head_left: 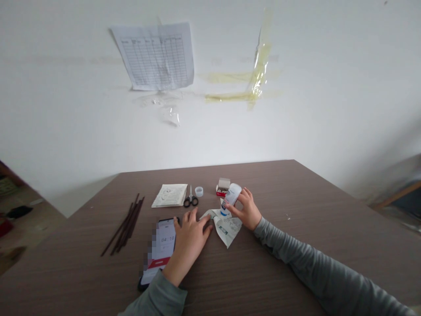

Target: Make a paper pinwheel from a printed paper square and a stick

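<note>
My right hand (248, 210) is closed around a small white plastic bottle (232, 195) with dark print and a blue lower end. The bottle leans over a folded piece of printed paper (228, 228); whether they touch I cannot tell. My left hand (190, 232) has its fingers spread, palm down, with the fingertips at the paper's left corner. Under and beside its wrist lies a phone (164, 245) with a timer on its screen. Behind the bottle stands a small red and white box (222, 191) with its flap up and small dark things inside.
Several thin dark brown sticks (126, 228) lie at the left. Farther back are a stack of folded printed paper (170, 195), black-handled scissors (190, 200) and a small translucent cap (199, 191). The brown table (296, 193) meets a white wall with a taped sheet (158, 57).
</note>
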The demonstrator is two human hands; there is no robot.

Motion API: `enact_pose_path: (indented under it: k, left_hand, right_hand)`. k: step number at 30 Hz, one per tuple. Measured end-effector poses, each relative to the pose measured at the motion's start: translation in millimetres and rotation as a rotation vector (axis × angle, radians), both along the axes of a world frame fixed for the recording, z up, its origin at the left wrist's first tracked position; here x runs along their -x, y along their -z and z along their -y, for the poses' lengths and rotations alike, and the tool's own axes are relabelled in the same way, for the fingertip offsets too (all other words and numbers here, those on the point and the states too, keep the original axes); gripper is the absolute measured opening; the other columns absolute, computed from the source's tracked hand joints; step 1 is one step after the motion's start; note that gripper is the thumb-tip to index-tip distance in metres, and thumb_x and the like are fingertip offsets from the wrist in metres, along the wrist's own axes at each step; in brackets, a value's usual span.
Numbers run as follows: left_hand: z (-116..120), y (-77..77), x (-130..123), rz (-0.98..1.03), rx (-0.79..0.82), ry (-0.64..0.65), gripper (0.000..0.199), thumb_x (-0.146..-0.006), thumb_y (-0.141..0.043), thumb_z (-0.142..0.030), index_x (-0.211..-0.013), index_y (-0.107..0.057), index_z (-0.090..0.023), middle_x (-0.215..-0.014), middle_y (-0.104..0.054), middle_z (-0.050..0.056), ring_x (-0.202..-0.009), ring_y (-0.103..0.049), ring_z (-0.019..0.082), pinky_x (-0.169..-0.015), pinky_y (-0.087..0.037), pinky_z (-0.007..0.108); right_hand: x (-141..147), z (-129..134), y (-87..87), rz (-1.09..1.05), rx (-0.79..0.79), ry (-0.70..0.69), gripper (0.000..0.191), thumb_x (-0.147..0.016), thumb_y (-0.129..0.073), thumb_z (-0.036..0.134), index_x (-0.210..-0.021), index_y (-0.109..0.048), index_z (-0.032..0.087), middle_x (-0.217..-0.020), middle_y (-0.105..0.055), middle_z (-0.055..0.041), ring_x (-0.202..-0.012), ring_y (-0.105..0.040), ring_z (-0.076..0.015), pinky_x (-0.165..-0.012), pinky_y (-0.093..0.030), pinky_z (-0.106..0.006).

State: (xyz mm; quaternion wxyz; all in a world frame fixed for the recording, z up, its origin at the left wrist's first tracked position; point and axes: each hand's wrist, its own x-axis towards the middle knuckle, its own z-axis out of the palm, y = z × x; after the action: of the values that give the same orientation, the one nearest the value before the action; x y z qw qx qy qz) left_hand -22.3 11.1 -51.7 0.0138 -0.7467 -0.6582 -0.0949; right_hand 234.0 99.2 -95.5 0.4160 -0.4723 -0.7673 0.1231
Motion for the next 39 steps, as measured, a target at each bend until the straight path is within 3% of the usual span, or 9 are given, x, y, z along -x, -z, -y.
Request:
enact_pose_path:
  k: [11,14,18,22,25,28,31,35,39]
  left_hand:
    - [0,1.1,-1,-0.022,0.001,-0.005,0.042,-0.122,-0.078,-0.030,-0.157,-0.098,-0.043,-0.184,-0.080,0.016,-0.168,-0.072,0.050,-0.142,-0.054,0.094]
    - [0,2.7,0,-0.012,-0.015,-0.006,0.040,-0.122,-0.078,-0.030,-0.153,-0.099,-0.043,-0.183,-0.081,0.015,-0.167,-0.073,0.051,-0.142,-0.055,0.094]
    - [0,3.7,1,-0.026,-0.009,-0.007,0.041,-0.122,-0.078,-0.029,-0.155,-0.098,-0.043,-0.183,-0.081,0.015,-0.168,-0.072,0.050,-0.142,-0.055,0.093]
    - [0,5.4,2,-0.033,-0.020,-0.004,0.041,-0.121,-0.077,-0.030,-0.152,-0.099,-0.044,-0.182,-0.081,0.015,-0.164,-0.073,0.049,-0.141,-0.056,0.091]
    - [0,6.9,3,-0.043,-0.030,-0.002,0.041,-0.121,-0.077,-0.031,-0.152,-0.099,-0.044,-0.182,-0.081,0.014,-0.162,-0.073,0.048,-0.141,-0.058,0.088]
    - [0,6.3,4,-0.037,-0.033,0.002,0.042,-0.121,-0.078,-0.029,-0.155,-0.098,-0.043,-0.182,-0.081,0.015,-0.163,-0.073,0.047,-0.142,-0.057,0.088]
    - [0,3.1,4,-0.015,-0.028,0.002,0.043,-0.121,-0.080,-0.026,-0.156,-0.099,-0.043,-0.183,-0.081,0.017,-0.166,-0.075,0.049,-0.142,-0.056,0.091]
    - [0,-3.1,3,0.016,0.016,-0.009,0.042,-0.120,-0.084,-0.026,-0.156,-0.099,-0.042,-0.186,-0.079,0.018,-0.169,-0.075,0.051,-0.143,-0.056,0.092]
    - [1,-7.5,2,0.017,0.030,-0.010,0.042,-0.121,-0.084,-0.027,-0.157,-0.098,-0.042,-0.188,-0.078,0.018,-0.171,-0.074,0.051,-0.145,-0.054,0.093]
  right_hand:
    - [9,6,-1.4,0.129,0.070,-0.044,0.030,-0.106,-0.102,0.048,-0.093,-0.083,0.029,-0.112,-0.091,-0.0095,-0.133,-0.085,-0.0418,-0.157,-0.034,-0.088]
    - [3,2,1.0,0.016,0.031,-0.003,0.022,-0.107,-0.099,0.048,-0.099,-0.090,0.030,-0.116,-0.092,-0.0112,-0.134,-0.086,-0.0433,-0.152,-0.047,-0.083]
    - [-7,-2,4.2,-0.288,-0.041,0.052,0.028,-0.108,-0.093,0.058,-0.109,-0.096,0.030,-0.119,-0.097,-0.0152,-0.123,-0.091,-0.0449,-0.125,-0.073,-0.072]
    - [-13,-4,3.9,-0.447,-0.055,0.020,0.042,-0.103,-0.095,0.069,-0.117,-0.098,0.029,-0.126,-0.100,-0.0166,-0.123,-0.094,-0.0451,-0.118,-0.077,-0.067]
    - [-16,-4,1.1,-0.385,-0.053,0.051,0.045,-0.098,-0.099,0.058,-0.132,-0.099,0.029,-0.144,-0.097,-0.0182,-0.136,-0.091,-0.0472,-0.132,-0.070,-0.074]
    - [-21,-4,-1.9,-0.235,-0.047,0.107,0.052,-0.096,-0.091,0.034,-0.147,-0.098,0.033,-0.155,-0.094,-0.0157,-0.154,-0.085,-0.0471,-0.154,-0.042,-0.085]
    - [-25,-6,-2.2,-0.156,-0.025,0.144,0.064,-0.095,-0.079,0.023,-0.155,-0.096,0.036,-0.157,-0.094,-0.0135,-0.169,-0.078,-0.0459,-0.159,-0.023,-0.091]
    - [-29,-11,3.6,-0.192,0.020,0.179,0.066,-0.098,-0.070,0.025,-0.157,-0.095,0.036,-0.164,-0.092,-0.0145,-0.180,-0.067,-0.0498,-0.155,-0.023,-0.096]
    - [-32,-18,12.2,-0.261,0.029,0.216,0.049,-0.107,-0.073,0.041,-0.147,-0.100,0.035,-0.157,-0.093,-0.0178,-0.173,-0.070,-0.0550,-0.152,-0.035,-0.095]
